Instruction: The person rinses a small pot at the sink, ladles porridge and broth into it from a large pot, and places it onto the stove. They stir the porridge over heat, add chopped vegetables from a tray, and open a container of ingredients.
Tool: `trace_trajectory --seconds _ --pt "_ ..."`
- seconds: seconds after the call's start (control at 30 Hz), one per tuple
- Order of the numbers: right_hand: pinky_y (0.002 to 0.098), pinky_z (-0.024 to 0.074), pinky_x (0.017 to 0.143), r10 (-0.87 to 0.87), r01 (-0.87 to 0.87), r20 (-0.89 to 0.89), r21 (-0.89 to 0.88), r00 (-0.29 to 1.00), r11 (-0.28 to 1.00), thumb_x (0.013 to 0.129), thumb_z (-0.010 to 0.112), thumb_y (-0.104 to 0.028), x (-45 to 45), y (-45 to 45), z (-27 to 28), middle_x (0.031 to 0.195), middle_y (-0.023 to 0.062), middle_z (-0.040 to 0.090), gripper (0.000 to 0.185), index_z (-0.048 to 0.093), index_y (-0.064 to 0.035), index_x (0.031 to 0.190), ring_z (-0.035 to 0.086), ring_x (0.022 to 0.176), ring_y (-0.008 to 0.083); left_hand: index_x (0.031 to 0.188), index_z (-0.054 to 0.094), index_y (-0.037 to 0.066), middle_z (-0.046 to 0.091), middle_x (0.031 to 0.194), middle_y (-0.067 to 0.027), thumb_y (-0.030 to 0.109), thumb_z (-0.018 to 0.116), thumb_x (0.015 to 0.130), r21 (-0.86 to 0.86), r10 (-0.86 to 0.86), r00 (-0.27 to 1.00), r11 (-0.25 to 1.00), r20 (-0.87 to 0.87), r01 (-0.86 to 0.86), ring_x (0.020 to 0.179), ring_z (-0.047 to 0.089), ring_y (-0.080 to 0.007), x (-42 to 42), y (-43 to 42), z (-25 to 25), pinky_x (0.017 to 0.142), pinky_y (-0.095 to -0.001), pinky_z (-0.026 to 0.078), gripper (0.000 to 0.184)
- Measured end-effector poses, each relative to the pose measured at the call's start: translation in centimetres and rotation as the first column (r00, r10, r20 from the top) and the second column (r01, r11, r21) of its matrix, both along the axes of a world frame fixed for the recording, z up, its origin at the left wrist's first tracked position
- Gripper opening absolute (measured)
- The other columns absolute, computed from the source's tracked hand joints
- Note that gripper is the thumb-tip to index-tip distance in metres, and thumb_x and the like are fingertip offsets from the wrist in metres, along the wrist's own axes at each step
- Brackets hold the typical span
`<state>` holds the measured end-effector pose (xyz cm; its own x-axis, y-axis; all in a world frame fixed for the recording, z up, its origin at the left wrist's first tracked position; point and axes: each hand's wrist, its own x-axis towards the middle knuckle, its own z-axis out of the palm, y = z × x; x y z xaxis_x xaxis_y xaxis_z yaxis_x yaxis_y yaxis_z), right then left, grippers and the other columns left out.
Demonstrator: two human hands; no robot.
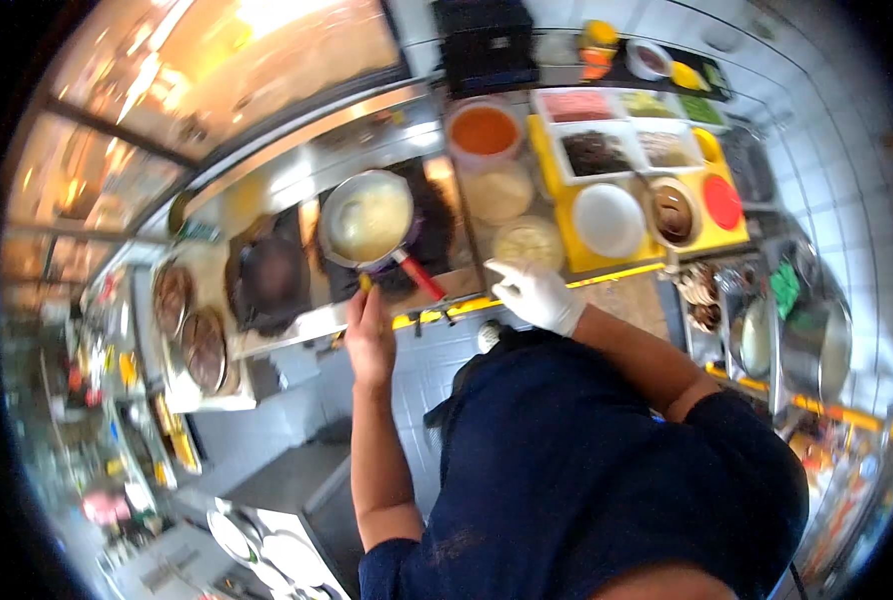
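My left hand (371, 335), bare, is closed around a utensil with a yellow handle (366, 283) at the near rim of the frying pan. The utensil's working end cannot be made out. Pale, creamy food (372, 220) lies in the frying pan (342, 225), which sits on the stove. Its red handle (422, 276) points toward me, with no hand on it. In a white glove, my right hand (537, 295) hovers by the counter's front edge, fingers apart and nothing visible in them. Just beyond it stands a round container of pale food (528, 245).
Behind are a tub of orange sauce (484, 131) and white trays of toppings (597, 152). A white bowl (608, 220) and a container of brown sauce (673, 212) stand on a yellow board. Left of the pan is another dark burner (270, 272); dark round pans (205, 348) lie further left.
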<state>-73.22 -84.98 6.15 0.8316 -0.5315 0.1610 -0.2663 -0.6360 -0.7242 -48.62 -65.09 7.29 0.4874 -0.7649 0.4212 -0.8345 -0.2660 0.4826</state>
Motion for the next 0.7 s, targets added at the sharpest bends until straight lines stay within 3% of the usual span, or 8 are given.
trace_trajectory --seconds 0.07,0.13,0.2,0.37,0.47,0.57,0.67,0.7 --pt "0.0438 0.0572 0.075 -0.054 0.053 0.022 0.062 0.998 0.997 0.092 0.067 -0.018 -1.6 -0.1 1.0 0.102 0.0211 0.071 0.038 0.063 -0.0023 0.127 0.073 0.085 0.0333 0.125 0.066 0.002 0.062 0.126 -0.0238 -0.001 0.064 0.091 0.078 -0.06 0.995 0.995 0.078 0.054 0.108 0.067 -0.04 -0.8 1.1 -1.7 0.088 -0.0444 0.057 0.034" --pt "0.0441 0.057 0.075 -0.101 0.098 0.085 0.031 0.991 0.995 0.092 0.068 -0.018 -2.9 -0.2 1.2 0.099 0.0197 0.072 0.038 0.064 -0.0036 0.127 0.073 0.085 0.0337 0.126 0.066 0.003 0.062 0.128 -0.0236 -0.002 0.063 0.09 0.224 -0.118 0.993 0.968 0.01 0.112 0.111 0.066 -0.0411 -1.3 1.9 -1.6 0.09 -0.0444 0.057 0.036" --pt "0.044 0.0566 0.075 -0.165 0.165 0.003 0.026 0.986 0.986 0.092 0.068 -0.02 -4.3 -0.5 1.7 0.098 0.019 0.072 0.036 0.066 -0.0055 0.125 0.072 0.085 0.0334 0.128 0.065 0.003 0.061 0.13 -0.0233 -0.002 0.064 0.089 0.22 -0.146 0.983 0.968 0.111 0.119 0.113 0.065 -0.0413 -1.3 2.6 -2.2 0.091 -0.0441 0.057 0.04" --pt "0.0431 0.0564 0.076 -0.247 0.25 0.121 -0.01 0.962 0.968 0.092 0.068 -0.019 -7.5 -2.6 2.4 0.096 0.0181 0.071 0.036 0.066 -0.0071 0.126 0.071 0.086 0.0335 0.132 0.063 0.004 0.06 0.131 -0.0222 -0.003 0.063 0.088 0.261 -0.184 0.978 0.953 0.098 0.154 0.114 0.065 -0.0399 -1.3 3.0 -3.0 0.09 -0.0448 0.058 0.044" --pt "0.043 0.0562 0.078 -0.333 0.331 0.034 0.047 0.942 0.942 0.091 0.068 -0.017 -9.7 -5.2 4.9 0.099 0.0178 0.072 0.035 0.067 -0.0068 0.125 0.07 0.087 0.0348 0.132 0.063 0.004 0.061 0.131 -0.0224 -0.003 0.063 0.088 0.197 -0.192 0.946 0.97 0.261 0.142 0.113 0.066 -0.0396 -2.0 2.3 -2.8 0.088 -0.044 0.058 0.045" --pt "0.0441 0.0554 0.085 -0.412 0.422 0.089 -0.195 0.907 0.886 0.092 0.066 -0.016 -13.3 -9.8 3.4 0.105 0.0185 0.072 0.03 0.069 -0.0069 0.121 0.069 0.096 0.0349 0.131 0.064 0.004 0.061 0.13 -0.0234 -0.003 0.063 0.089 0.155 -0.121 0.989 0.982 0.081 0.108 0.112 0.066 -0.0403 -2.5 1.0 -2.3 0.089 -0.0435 0.058 0.042" --pt "0.0469 0.0551 0.086 -0.545 0.544 0.107 -0.353 0.831 0.761 0.094 0.06 -0.019 -17.8 -16.2 1.6 0.107 0.0183 0.071 0.027 0.07 -0.0078 0.116 0.068 0.098 0.0356 0.125 0.067 -0.001 0.064 0.125 -0.0219 -0.003 0.059 0.097 -0.065 -0.013 0.994 0.998 0.106 0.02 0.109 0.066 -0.0377 -5.0 -1.4 0.7 0.094 -0.0412 0.055 0.03" --pt "0.0484 0.0551 0.086 -0.59 0.579 0.106 -0.393 0.8 0.715 0.094 0.058 -0.021 -19.7 -18.4 0.7 0.107 0.0179 0.071 0.027 0.069 -0.0082 0.115 0.068 0.098 0.0361 0.124 0.067 -0.004 0.066 0.122 -0.0218 -0.003 0.057 0.098 -0.06 0.024 0.995 0.998 0.099 -0.018 0.107 0.067 -0.0363 -6.1 -2.3 1.9 0.093 -0.0398 0.054 0.028"
